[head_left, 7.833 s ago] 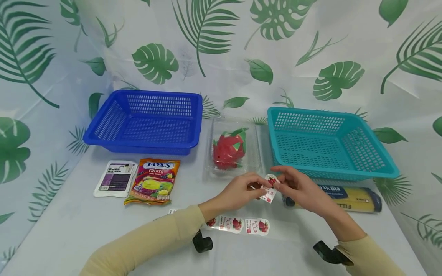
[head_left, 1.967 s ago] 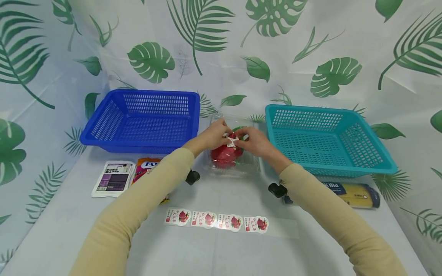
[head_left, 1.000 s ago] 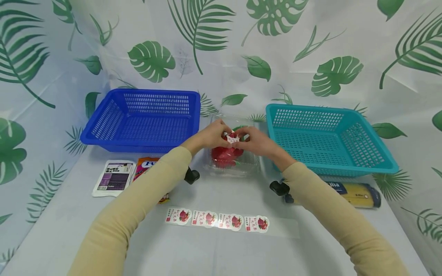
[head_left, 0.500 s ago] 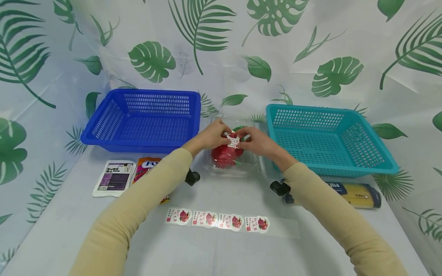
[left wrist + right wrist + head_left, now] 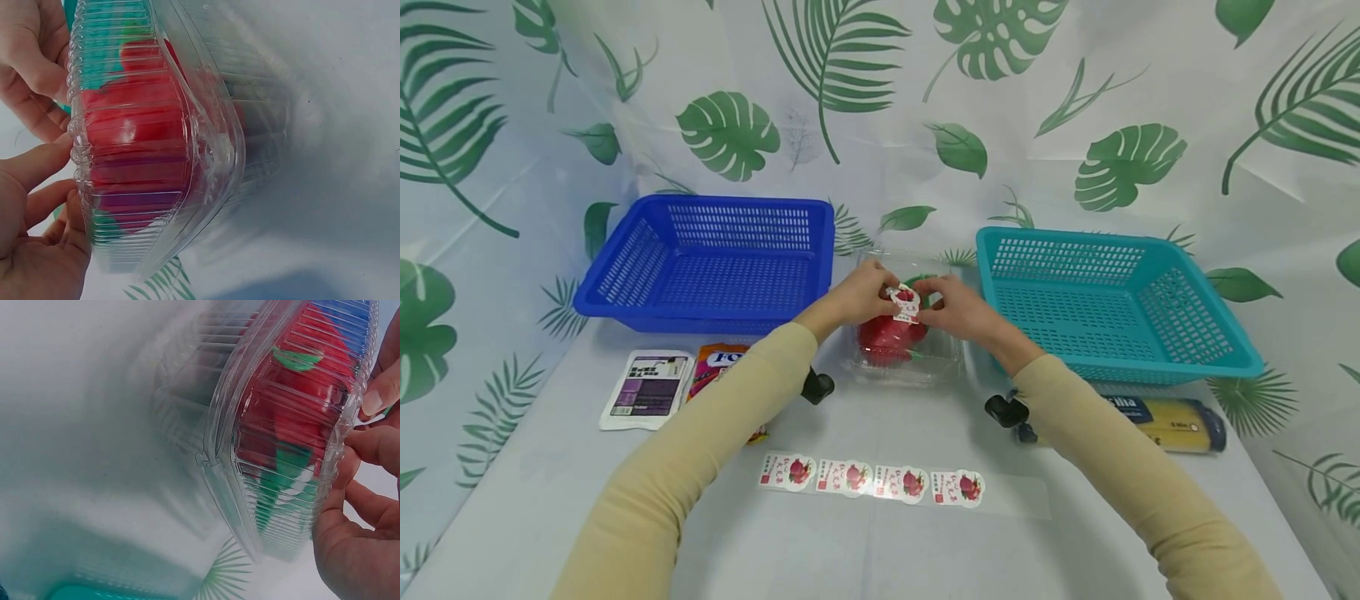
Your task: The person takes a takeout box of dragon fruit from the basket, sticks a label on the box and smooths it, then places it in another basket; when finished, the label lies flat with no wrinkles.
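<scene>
A white sticker with a red dragon fruit print is over the top of a clear plastic clamshell box. My left hand pinches its left edge. From the other side, my right hand pinches the right edge. Inside the lidded box lies a red dragon fruit with green tips, partly covered by my hands. Fingertips of both hands reach the lid top in the left wrist view, and the right wrist view shows the same. Whether the sticker touches the lid I cannot tell.
A blue basket stands left of the box, a teal basket right. Nearer lie a flat white-and-purple pack, a candy bag partly behind my sleeve and a yellow pasta pack. A strip of several stickers lies in front.
Since the oldest frame, both hands have carried the sticker leftward and away from me, over the box. In the last second the sticker has tilted and flattened, showing more of its printed face.
</scene>
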### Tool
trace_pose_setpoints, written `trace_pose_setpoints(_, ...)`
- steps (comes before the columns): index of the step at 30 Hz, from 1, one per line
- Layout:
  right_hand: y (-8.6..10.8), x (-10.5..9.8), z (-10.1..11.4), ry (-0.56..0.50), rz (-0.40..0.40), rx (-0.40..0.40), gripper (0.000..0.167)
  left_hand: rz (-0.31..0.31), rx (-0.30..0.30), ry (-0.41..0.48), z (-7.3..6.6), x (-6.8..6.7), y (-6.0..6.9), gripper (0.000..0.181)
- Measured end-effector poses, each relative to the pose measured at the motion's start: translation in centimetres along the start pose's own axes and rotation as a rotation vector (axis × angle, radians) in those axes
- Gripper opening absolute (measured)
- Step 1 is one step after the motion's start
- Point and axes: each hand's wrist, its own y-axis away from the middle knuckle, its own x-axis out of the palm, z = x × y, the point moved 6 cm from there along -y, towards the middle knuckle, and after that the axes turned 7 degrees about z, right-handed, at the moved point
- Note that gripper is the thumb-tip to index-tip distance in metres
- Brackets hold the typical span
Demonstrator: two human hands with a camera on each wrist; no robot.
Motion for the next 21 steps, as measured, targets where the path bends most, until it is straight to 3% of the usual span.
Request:
trace_pose_setpoints(8, 0.11, 0.02, 0.16, 0.050, -0.025, -0.010, 0.051, 0.009, 0.006, -0.004, -0.11, -0.02, 0.05, 0.047)
trace_pose_setpoints(15, 0.08, 0.07, 0.23, 0.094, -0.036, -0.010, 0.046, 0.022, 0.019, -0.024, -0.29, 0.03, 0.05, 0.035)
trace_pose_setpoints(21, 0.04, 0.14, 0.49, 0.132, -0.018, -0.010, 0.052, 0.037, 0.012, -0.020, -0.41, -0.02, 0.12, 0.041)
